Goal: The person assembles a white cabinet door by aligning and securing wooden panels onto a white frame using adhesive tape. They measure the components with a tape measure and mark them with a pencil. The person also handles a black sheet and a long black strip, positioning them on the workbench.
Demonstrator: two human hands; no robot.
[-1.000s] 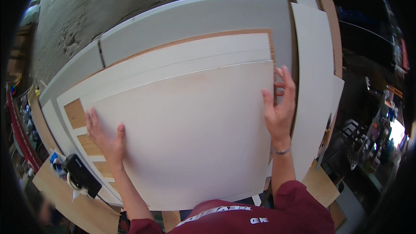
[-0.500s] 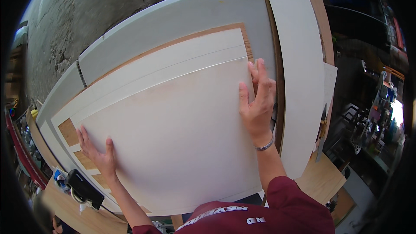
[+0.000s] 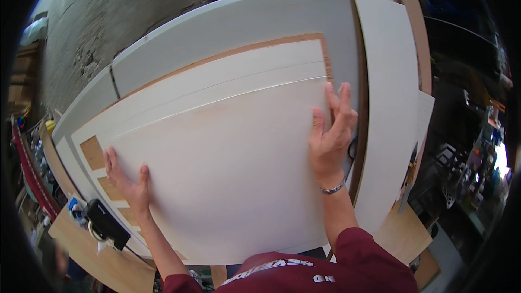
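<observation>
A large off-white panel lies in front of me over a white board with a thin pencil-like line and bare wood edging. At its left edge my left hand is open, the fingers stretched along the side and the thumb on top. My right hand touches the right edge near the far corner. Its thumb rests on the panel face while the index and middle fingers extend past the edge, apart. Brown wood patches show in the white frame beside my left hand. The panel's underside is hidden.
A pale grey tabletop lies beneath the boards. Long white strips and a dark wood edge stand right. A black box-shaped object and tape roll sit at the lower left. Cluttered shelving is far right.
The view has shifted, so the whole scene sits further right. Both hands keep nearly the same places on the panel edges. At the right, the panel's far edge seems slightly nearer to me.
</observation>
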